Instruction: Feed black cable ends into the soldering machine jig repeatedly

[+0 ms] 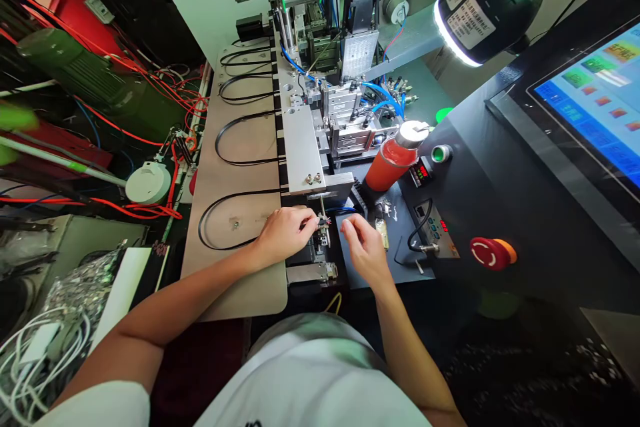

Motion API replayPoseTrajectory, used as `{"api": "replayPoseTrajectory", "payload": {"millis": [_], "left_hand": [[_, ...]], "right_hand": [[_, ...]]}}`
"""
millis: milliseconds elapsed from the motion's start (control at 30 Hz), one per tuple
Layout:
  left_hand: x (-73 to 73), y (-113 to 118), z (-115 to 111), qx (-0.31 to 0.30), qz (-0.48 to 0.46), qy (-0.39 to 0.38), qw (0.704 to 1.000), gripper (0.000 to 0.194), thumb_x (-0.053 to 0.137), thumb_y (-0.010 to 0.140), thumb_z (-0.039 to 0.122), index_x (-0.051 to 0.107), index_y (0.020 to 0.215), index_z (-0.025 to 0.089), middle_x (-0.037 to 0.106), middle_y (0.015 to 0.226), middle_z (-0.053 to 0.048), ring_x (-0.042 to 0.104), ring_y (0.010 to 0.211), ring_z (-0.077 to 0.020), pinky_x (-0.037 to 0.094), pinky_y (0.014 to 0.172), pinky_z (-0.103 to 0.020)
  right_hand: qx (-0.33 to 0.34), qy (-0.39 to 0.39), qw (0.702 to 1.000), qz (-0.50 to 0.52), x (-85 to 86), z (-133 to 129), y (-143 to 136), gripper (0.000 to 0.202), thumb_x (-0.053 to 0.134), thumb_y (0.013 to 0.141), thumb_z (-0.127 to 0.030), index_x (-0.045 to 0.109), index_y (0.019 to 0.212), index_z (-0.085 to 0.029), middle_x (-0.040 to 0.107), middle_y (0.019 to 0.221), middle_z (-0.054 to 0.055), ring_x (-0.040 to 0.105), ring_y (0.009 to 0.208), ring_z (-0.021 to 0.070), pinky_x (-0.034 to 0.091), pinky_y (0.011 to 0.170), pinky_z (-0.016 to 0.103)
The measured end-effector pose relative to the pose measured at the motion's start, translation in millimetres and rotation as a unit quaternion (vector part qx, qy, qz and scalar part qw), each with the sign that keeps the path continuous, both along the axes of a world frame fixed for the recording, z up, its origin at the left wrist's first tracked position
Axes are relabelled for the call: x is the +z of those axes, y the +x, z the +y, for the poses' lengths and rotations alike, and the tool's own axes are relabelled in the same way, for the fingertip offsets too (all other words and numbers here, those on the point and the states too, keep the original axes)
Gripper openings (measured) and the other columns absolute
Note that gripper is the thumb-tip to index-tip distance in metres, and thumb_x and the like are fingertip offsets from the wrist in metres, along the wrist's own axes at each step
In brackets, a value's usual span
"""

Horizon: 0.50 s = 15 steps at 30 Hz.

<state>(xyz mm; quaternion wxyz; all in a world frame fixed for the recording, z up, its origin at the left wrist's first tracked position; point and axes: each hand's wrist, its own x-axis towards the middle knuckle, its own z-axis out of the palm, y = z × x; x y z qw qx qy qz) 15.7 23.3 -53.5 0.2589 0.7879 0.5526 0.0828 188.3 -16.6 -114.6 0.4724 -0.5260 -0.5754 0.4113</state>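
Curling hands (286,233) flank blocky metal fixture (323,236)

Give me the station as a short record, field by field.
left hand: fingertips at the small metal fixture; grip unclear
right hand: beside the fixture, fingers curled; contents unclear
black cables: looped across the tan board
red bottle: metal cap, beyond the right hand
lamp: lit
stop button: red, right of the right hand

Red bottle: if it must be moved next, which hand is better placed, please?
Probably the right hand; it looks nearer the red bottle, while the left hand is farther away, its fingers at the small metal fixture.
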Motion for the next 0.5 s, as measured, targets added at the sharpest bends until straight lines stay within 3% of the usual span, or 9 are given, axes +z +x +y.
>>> {"api": "replayPoseTrajectory", "payload": {"millis": [167,333,500], "left_hand": [[0.8,1,1,-0.005,-0.003,0.015,1.0,0.026,0.046,0.09,0.022,0.063,0.071,0.017,0.061,0.066,0.0,0.049,0.057,-0.012,0.03,0.057,-0.025],[-2.3,0,-2,-0.026,0.023,0.062,0.997,0.026,0.047,0.092,0.024,0.064,0.074,0.017,0.061,0.067,-0.001,0.053,0.06,-0.0128,0.033,0.057,-0.025],[-8.9,-11,-12,-0.064,0.061,0.196,0.977,0.022,0.048,0.096,0.027,0.066,0.106,0.022,0.065,0.091,-0.002,0.058,0.069,-0.0116,0.038,0.059,-0.022]], "right_hand": [[0.046,-0.005,0.999,0.014,-3.7,18,-15,0.031,0.04,0.096,-0.037,0.038,0.069,-0.021,0.036,0.063,-0.005,0.036,0.059,0.0108,0.029,0.057,0.025],[0.041,0.032,0.997,0.05,-10.0,20,-23,0.031,0.039,0.097,-0.037,0.038,0.07,-0.022,0.034,0.063,-0.004,0.034,0.058,0.0112,0.028,0.056,0.026],[0.017,0.03,0.996,0.081,-13.8,18,-26,0.032,0.04,0.096,-0.038,0.038,0.069,-0.022,0.034,0.062,-0.004,0.032,0.057,0.0113,0.027,0.054,0.026]]}}
